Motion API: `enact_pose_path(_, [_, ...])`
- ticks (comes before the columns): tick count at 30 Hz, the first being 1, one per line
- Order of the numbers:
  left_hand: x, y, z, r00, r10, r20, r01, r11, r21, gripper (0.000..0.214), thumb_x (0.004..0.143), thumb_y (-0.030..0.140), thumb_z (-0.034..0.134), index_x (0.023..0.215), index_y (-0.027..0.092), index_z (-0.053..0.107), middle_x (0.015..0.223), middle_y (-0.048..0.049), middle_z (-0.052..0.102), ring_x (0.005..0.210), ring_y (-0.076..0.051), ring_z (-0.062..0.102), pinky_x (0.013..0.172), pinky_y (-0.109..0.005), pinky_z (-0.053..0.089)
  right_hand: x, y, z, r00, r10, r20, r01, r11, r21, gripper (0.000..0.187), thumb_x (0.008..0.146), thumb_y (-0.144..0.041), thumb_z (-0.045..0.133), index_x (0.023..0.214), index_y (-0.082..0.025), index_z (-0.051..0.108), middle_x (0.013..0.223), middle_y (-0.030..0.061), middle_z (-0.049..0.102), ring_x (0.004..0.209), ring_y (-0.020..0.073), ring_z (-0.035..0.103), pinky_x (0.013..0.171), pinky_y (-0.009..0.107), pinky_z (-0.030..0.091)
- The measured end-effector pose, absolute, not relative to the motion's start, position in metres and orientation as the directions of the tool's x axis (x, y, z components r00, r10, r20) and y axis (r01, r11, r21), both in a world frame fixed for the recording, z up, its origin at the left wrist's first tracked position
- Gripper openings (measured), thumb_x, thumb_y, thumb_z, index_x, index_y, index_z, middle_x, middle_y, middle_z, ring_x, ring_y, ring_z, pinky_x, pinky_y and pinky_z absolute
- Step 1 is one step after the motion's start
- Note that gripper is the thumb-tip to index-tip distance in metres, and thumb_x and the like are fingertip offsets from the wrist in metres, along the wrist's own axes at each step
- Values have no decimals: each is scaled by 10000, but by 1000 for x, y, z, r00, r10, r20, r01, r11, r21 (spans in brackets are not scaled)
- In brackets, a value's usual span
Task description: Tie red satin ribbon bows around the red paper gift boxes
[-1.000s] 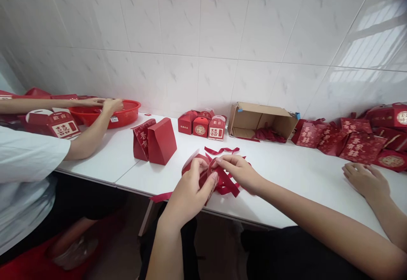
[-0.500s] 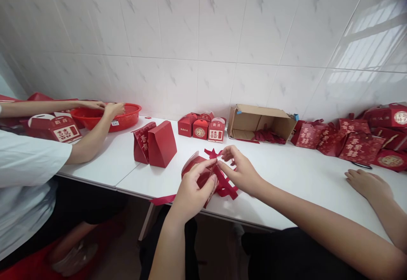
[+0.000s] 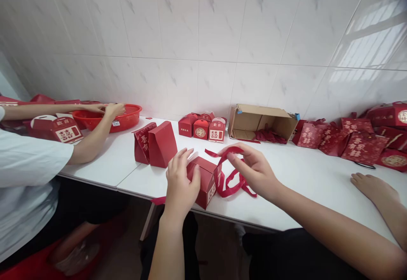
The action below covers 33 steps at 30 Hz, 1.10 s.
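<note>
White table runs left to right under the tiled wall, w/ a co-worker's arm reaching from the left into a red basket. Cardboard carton lies on its side at the back, just right of centre, a few red ribbons spilling from its mouth. Red paper bags piled far right; two folded red bags stand left of my hands; row of small finished boxes sits against the wall behind them.

My left arm comes straight up from below, wrist a bit bent, left hand laid over the near-left side of the small red box, fingers spread and pressing on its top, thumb on the side. Box sits near the table's front edge, tilted, btwn my two hands.

My right forearm crosses in from lower right; right hand is palm-down, thumb & forefinger pinching a loop of red ribbon that trails down beside the box, other fingers loosely curled

Another person's hand rests flat on the table far right
</note>
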State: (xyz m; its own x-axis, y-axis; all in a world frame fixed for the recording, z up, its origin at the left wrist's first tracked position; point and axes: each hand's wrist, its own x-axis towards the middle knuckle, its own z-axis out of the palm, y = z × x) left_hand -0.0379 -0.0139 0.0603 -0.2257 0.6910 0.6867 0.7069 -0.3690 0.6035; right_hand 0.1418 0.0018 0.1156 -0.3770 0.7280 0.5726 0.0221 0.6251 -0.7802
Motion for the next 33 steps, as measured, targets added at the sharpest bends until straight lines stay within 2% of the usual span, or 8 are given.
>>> enact_pose_path(4, [-47,0,50,-353,774,526,638,-212,740,214,823,322,501,958,200,614,975,-61,662,880,-211,613,774,-333,483,144,-11,122,-323,721,613,-83,624,-777,214,902,-336,458,776,-206,573,796,14,593,763,141,551,732,282,447])
enact_pose_path(7, [-46,2,48,-361,789,498,644,-176,744,209,823,368,501,802,209,635,812,-28,679,740,-188,619,666,-289,468,143,-11,122,-264,741,618,-139,604,-784,219,902,-342,462,753,-206,549,769,6,577,742,133,543,720,276,447])
enact_pose_path(16, [-40,5,45,-410,709,574,709,-148,690,217,830,362,481,823,214,641,836,-38,688,702,-184,611,647,-281,442,154,-18,139,117,640,760,-153,768,-622,196,907,-389,423,770,-254,464,589,-29,451,554,126,486,606,289,431])
enact_pose_path(20, [-40,4,46,-443,729,522,627,-164,761,221,807,387,503,858,212,628,804,-45,679,674,-187,620,638,-288,466,160,-34,143,55,622,781,-178,776,-605,164,910,-370,415,805,-275,497,462,-63,334,404,114,382,522,296,390])
enact_pose_path(23, [-39,2,49,-461,772,438,516,-169,840,286,769,416,549,955,205,601,784,-45,672,669,-184,628,613,-278,482,157,-30,138,-89,708,701,-187,679,-709,214,887,-381,449,731,-249,509,482,-41,423,437,121,426,501,288,382])
enact_pose_path(26, [-40,0,51,-422,824,378,452,-170,876,352,745,460,577,982,199,590,779,-47,674,697,-186,637,627,-281,491,148,-9,127,-236,807,541,-46,546,-836,246,824,-348,518,627,-202,540,761,25,598,685,155,556,627,303,436])
enact_pose_path(29, [-41,-2,52,-383,859,340,413,-170,895,382,734,472,591,1000,198,580,776,-48,677,703,-193,646,641,-294,500,140,12,114,-309,878,364,108,413,-904,245,765,-304,527,560,-180,578,1031,42,607,933,204,565,809,337,424])
enact_pose_path(33, [-42,-4,54,-370,871,324,413,-159,897,369,737,457,596,1000,200,570,769,-39,675,649,-183,644,654,-312,509,133,27,103,-354,921,164,215,251,-944,259,726,-283,524,497,-174,576,1138,50,593,1051,230,537,898,353,384])
